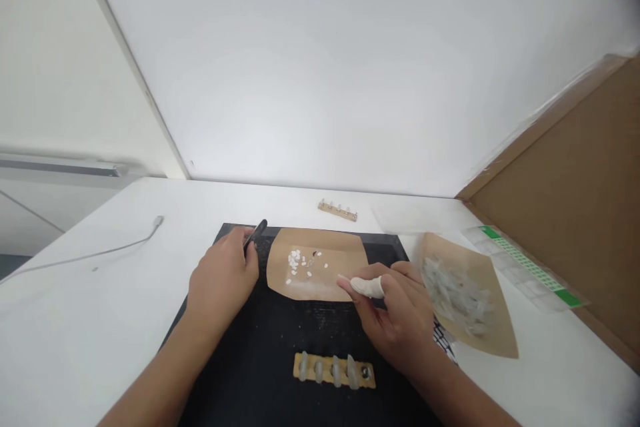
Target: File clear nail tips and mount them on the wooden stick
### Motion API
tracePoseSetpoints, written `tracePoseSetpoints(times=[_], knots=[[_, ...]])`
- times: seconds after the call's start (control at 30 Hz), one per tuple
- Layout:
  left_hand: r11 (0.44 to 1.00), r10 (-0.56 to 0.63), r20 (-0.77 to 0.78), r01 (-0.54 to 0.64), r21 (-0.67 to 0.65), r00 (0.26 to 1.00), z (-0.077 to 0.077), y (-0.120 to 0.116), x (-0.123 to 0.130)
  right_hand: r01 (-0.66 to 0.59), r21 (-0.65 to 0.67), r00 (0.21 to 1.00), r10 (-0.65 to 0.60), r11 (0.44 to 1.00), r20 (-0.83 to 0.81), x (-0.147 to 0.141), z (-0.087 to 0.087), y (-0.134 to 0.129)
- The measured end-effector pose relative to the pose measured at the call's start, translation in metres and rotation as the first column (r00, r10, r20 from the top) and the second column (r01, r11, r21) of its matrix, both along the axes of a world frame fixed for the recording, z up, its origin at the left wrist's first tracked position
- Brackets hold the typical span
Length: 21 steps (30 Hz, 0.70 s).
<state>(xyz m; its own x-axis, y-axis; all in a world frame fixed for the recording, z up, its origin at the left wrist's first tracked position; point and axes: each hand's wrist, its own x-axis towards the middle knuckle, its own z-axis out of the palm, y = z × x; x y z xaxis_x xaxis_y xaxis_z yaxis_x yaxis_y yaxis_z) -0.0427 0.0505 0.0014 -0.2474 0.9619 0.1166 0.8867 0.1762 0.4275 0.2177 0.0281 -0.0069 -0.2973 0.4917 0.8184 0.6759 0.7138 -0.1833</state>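
Observation:
My left hand [220, 280] is closed around a slim black tool [258, 231] whose tip points up and away; its kind is unclear. Near the lower right edge of a tan paper sheet [345, 253], my right hand [395, 313] has its fingers pinched together, with a white finger cot [369, 287] on one of them. Anything between those fingertips is too small to make out. Small white flakes [294, 259] and a few dark bits lie on the sheet. In front sits a yellowish strip [327, 383] with several translucent nail tips [337, 371] standing on it, its right end spot bare.
A black mat [240, 347] lies under the hands on the white table [100, 333]. On the right are a tan sheet [505, 320] piled with translucent nail tips [460, 300] and a clear case [530, 273] with green label. A second strip [338, 211] lies behind; a cable [125, 247] left.

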Motion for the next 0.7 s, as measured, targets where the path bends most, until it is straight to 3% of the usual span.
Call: tracePoseSetpoints(times=[0.1,0.23,0.4,0.5,0.6,0.7], knots=[[0.998,0.003,-0.042,-0.006,-0.065,0.999,-0.003,0.001,-0.002,-0.044,-0.022,0.999,0.044,0.999,0.002,0.001,0.001,0.0],[0.997,-0.065,-0.013,0.064,-0.052,0.998,-0.006,0.002,-0.004,-0.074,-0.054,0.997,0.075,0.996,0.017,0.003,0.0,0.0],[0.987,-0.104,0.182,0.079,0.139,0.978,-0.001,0.001,-0.002,-0.095,-0.077,0.995,0.096,0.992,0.011,0.003,-0.003,0.0],[0.966,-0.154,0.341,0.069,0.248,0.927,0.001,-0.001,0.003,-0.109,-0.098,0.994,0.112,0.989,0.017,0.004,-0.005,0.0],[0.954,-0.231,0.494,0.095,0.285,0.838,-0.001,-0.003,0.008,-0.125,-0.111,0.992,0.127,0.986,0.014,0.003,-0.006,0.0],[0.955,-0.25,0.542,0.114,0.273,0.802,-0.002,-0.004,0.011,-0.135,-0.122,0.99,0.138,0.983,0.01,0.003,-0.006,0.0]])
